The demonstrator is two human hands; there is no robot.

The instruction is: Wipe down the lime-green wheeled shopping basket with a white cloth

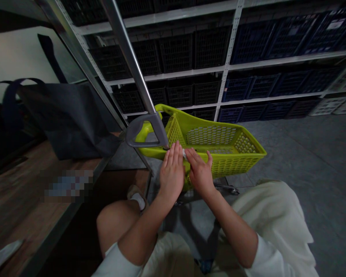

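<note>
Both my hands meet at the near rim of a yellow-green plastic shopping cart [219, 156] with mesh sides. My left hand [172, 171] lies over the rim, back up, fingers stretched out side by side. My right hand [200, 173] is just beside it, fingers bent forward over the rim and the little finger sticking out. A small white piece [185, 154] shows at the right fingertips, between the two hands; its kind is too small to make out. Both thumbs are hidden. Close to my left fingertips is a grey handle-shaped bracket [158, 129] at the foot of a metal pole [132, 57].
On the left, a wooden bench [34, 165] with a metal edge carries a dark bag [72, 115] and a blurred-out item. Behind the cart, white shelving [226, 69] holds black crates [177, 52] and blue crates [250, 42]. Grey floor [302, 154] extends to the right.
</note>
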